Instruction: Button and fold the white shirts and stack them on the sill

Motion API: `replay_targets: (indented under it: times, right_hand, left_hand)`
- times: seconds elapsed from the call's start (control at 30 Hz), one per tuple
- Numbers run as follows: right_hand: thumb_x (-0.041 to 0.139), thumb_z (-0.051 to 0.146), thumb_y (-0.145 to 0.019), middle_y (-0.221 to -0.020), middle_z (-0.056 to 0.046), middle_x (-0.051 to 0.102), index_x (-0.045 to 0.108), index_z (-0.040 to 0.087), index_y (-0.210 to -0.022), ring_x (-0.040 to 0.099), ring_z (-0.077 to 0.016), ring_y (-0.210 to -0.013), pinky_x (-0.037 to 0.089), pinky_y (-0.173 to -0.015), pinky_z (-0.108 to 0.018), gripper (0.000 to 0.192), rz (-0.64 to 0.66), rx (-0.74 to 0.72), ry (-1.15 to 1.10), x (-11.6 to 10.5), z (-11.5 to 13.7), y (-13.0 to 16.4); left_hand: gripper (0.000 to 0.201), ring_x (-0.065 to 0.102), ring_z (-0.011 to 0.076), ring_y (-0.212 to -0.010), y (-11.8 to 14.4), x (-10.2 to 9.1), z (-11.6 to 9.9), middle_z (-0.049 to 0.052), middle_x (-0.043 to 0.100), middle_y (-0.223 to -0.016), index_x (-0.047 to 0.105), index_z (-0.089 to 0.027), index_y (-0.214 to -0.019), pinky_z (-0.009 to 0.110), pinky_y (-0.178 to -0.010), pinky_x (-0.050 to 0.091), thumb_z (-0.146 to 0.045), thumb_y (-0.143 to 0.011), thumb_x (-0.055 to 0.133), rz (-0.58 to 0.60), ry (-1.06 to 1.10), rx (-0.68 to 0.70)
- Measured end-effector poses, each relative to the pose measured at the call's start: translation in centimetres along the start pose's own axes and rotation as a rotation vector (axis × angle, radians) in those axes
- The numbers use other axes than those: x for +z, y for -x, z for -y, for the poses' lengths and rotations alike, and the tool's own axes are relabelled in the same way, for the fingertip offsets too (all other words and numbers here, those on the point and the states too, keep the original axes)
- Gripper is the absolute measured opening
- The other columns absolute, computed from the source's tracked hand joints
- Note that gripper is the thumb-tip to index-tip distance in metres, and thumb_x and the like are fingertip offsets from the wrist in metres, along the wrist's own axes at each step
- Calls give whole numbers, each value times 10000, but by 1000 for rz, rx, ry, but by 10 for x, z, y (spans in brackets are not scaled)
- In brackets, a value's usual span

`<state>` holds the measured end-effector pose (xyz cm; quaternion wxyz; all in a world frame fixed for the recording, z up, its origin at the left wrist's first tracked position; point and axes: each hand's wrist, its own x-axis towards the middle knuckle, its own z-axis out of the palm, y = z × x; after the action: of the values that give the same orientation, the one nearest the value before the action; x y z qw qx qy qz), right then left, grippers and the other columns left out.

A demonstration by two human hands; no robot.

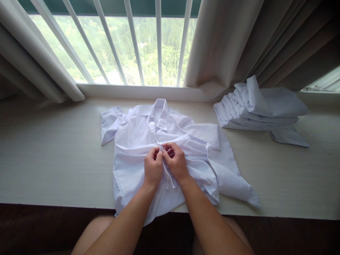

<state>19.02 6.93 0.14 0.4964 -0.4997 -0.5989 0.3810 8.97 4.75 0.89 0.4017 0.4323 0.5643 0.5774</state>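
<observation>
1. Shirt [138,170], white, short-sleeved: laid face-up on pale tabletop [53,159], collar toward window, hem hanging over near edge toward lap. Flat lay keeps front placket reachable w/ both hands.
2. Left hand [153,166] and right hand [175,163]: knuckles up, meeting at mid-placket, fingertips pinched together on fabric edge. Looks like button work, judged from grip and position; button itself hidden under fingers, can't confirm.
3. Right half of shirt: bunched and folded back toward right, sleeve trailing to near edge. Left half flat, left sleeve [110,124] spread out to side.
4. Collar [159,113]: open, one button visible just below at approx. upper placket.
5. Stack of folded white garments [255,109]: far right, well apart from shirt, against curtain [220,46]. Count unclear; layers blend together. One flat piece pokes out beneath at right.
6. Window bars [132,42] beyond sill; greenery outside washed out. Knees at bottom edge cut off by frame.
</observation>
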Motion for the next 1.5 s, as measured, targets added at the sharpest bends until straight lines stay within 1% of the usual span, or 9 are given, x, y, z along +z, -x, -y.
replay_targets:
  times: [0.23,0.43,0.57,0.67,0.8,0.93,1.17,1.5]
  right_hand:
    - [614,270,-867,-908,-11,665,687,228,-1026,603,-149,-729,517,-700,-268,180,0,9,-5,0,-1,0]
    - [612,267,-867,-912,-10,665,684,228,-1026,606,-150,-739,518,-712,-268,178,1,12,-6,0,0,0]
    - [606,266,-864,-913,-14,668,684,230,-1025,611,-155,-749,519,-708,-268,183,-2,16,-6,0,-1,0]
    - [602,269,-864,-924,-17,671,682,234,-1033,611,-157,-752,518,-699,-268,191,1,25,-13,0,-2,0]
    - [615,298,-870,-908,-16,671,677,236,-1024,616,-166,-766,518,-710,-277,177,-8,25,-22,0,-3,0]
    - [588,288,-886,-905,-16,671,666,240,-1017,626,-177,-805,523,-766,-294,160,-30,2,4,1,-4,0]
    - [570,264,-883,-898,-8,659,649,242,-1023,622,-174,-803,517,-785,-296,162,-38,-7,29,4,-6,1]
    - [569,262,-873,-911,-8,666,639,244,-1020,619,-174,-799,514,-778,-295,164,-37,5,49,4,-6,1]
  left_hand:
    - [164,661,198,-821,0,0,-2,34,725,-861,711,-160,-920,286,-778,496,-256,-863,592,-4,24,-9]
    - [166,645,192,-829,1,0,-1,28,706,-856,700,-160,-934,288,-795,490,-278,-884,595,17,42,-3]
    - [174,617,179,-818,2,0,2,15,672,-843,684,-170,-947,281,-788,477,-311,-905,591,26,34,13]
    - [192,588,165,-785,4,1,2,3,628,-828,654,-180,-955,273,-761,468,-360,-916,599,38,23,1]
    - [268,532,149,-735,7,3,2,-3,595,-840,621,-196,-1016,261,-700,440,-426,-884,659,58,-67,-19]
    - [309,501,151,-754,8,3,2,-3,573,-871,606,-211,-1047,258,-682,413,-418,-840,704,59,-161,-14]
    - [281,490,159,-760,8,3,1,1,575,-887,589,-218,-1044,274,-712,422,-402,-848,669,60,-184,-31]
    - [276,535,161,-755,9,4,2,1,613,-902,591,-220,-1042,275,-737,435,-406,-851,665,58,-163,-33]
